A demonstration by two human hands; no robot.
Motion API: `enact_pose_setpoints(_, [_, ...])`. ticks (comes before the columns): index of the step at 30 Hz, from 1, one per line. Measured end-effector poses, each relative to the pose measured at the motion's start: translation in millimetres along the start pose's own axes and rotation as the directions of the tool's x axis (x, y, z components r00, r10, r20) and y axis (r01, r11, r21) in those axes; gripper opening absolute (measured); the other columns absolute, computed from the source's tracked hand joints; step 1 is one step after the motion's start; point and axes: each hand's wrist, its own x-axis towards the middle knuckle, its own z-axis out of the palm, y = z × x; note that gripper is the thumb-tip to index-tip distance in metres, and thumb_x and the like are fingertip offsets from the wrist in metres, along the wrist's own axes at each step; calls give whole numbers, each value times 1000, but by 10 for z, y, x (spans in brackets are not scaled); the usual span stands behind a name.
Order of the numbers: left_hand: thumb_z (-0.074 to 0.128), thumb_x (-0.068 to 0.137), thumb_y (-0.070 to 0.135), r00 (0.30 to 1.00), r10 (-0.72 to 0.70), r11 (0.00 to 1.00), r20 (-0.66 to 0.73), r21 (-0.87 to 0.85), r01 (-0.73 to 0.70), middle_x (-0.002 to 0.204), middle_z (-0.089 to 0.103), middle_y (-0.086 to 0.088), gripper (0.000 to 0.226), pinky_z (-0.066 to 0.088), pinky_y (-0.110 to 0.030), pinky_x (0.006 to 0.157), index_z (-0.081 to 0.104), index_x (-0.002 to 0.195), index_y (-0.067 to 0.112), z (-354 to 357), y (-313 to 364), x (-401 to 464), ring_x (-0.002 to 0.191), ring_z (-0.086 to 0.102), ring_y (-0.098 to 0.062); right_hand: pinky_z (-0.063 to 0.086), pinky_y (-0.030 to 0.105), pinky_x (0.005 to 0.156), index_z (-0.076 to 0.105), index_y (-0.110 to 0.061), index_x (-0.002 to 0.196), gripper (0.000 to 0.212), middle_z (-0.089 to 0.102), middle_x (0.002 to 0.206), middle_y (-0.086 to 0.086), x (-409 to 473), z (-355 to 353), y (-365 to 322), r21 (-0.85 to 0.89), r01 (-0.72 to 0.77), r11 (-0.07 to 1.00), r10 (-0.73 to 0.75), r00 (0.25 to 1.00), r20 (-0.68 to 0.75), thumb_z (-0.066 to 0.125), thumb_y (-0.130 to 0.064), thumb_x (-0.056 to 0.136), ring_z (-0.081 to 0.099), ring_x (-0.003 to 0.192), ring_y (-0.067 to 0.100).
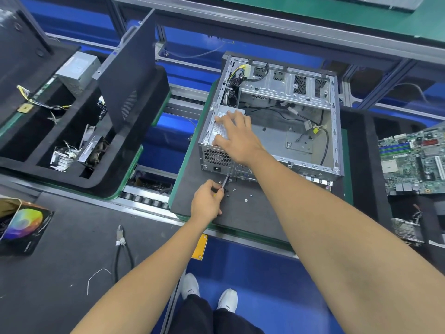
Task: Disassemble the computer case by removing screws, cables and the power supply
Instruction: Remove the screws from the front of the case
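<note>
From the head view, the computer case (272, 116) lies open on the dark worktop (252, 213), middle far. The right hand (234, 138) rests open, fingers spread, on the one power supply (220, 131) in its left near corner; the left hand (207, 201) grips one screwdriver (225, 183) at the rear panel. Likely a power-supply screw is being undone; next, lift the supply free. About six loose screws (234, 190) lie nearby.

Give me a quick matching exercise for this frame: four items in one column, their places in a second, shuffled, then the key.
Items:
1. screwdriver
2. power supply
3. motherboard
4. cutters

Places:
A. on the dark mat, lower left
B. under the right hand, inside the case
C. far right, outside the case
D. gripped in the left hand

Pairs: 1-D, 2-B, 3-C, 4-A
</note>
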Motion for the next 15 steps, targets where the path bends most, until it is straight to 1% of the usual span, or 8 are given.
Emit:
enact_pose_setpoints(2, [63,99,30,999,-25,996,25,-81,27,71,66,-4,11,56,-47,49,57,96,21,-36,7,11,44,61,-25,44,53,103,40,-30,147,56,28,154,1,-4,1,-3,0,-6,1000,6,1000,0,47,-43,94,13,145,19])
enact_pose_setpoints(4, [74,92,32,998,-46,991,52,-121,52,95,60,-7,29,47,-36,39,50,101,18,-69,41,9,46,59,-24,44,54,103,40,-29,147,55,29,153,1,-6,-1,-5,-1,-6,1000,6,1000,0,48,-43,94,14,145,19])
enact_pose_setpoints(5, [82,86,32,997,-50,994,57,-92,55,103,54,-6,42,47,-33,41,46,103,18,-77,53,1,53,60,-23,44,55,103,40,-29,147,55,29,153,1,-4,-1,-6,0,-4,1000,4,1000,-1,48,-43,94,14,145,19])
enact_pose_setpoints(7, [87,77,22,997,-63,997,45,45,61,110,40,-5,55,59,-40,62,41,105,17,-56,83,-20,74,62,-28,44,54,103,40,-30,147,55,28,154,1,-4,-1,-7,3,-6,1000,6,1000,0,48,-43,94,13,145,18])
enact_pose_setpoints(9, [78,80,10,994,-101,992,31,77,98,111,33,-7,48,59,-49,79,37,104,16,5,112,-31,81,58,-34,43,53,104,40,-31,147,55,28,154,0,-4,-3,-6,1,-8,1000,8,1000,1,48,-43,94,12,145,17])
enact_pose_setpoints(10, [76,82,10,992,-124,990,25,74,121,112,33,-8,44,59,-47,80,37,102,16,23,133,-37,79,57,-35,43,52,105,40,-31,147,55,27,155,0,-2,-4,-7,0,-6,1000,6,1000,2,49,-43,95,12,145,17])
enact_pose_setpoints(13, [78,87,20,989,-149,988,10,44,148,114,51,-17,35,57,-33,56,44,94,17,35,177,-72,75,67,-34,41,50,107,40,-30,148,56,27,155,0,-4,-15,-7,0,-3,1000,3,1000,5,50,-43,95,12,146,18])
enact_pose_setpoints(15, [76,90,31,991,-130,986,-26,103,132,107,63,-15,29,55,-34,57,51,95,18,34,141,-120,75,70,-26,41,50,106,40,-30,148,55,28,155,1,-8,-19,-14,-1,-3,1000,3,1000,5,50,-43,95,13,145,19])
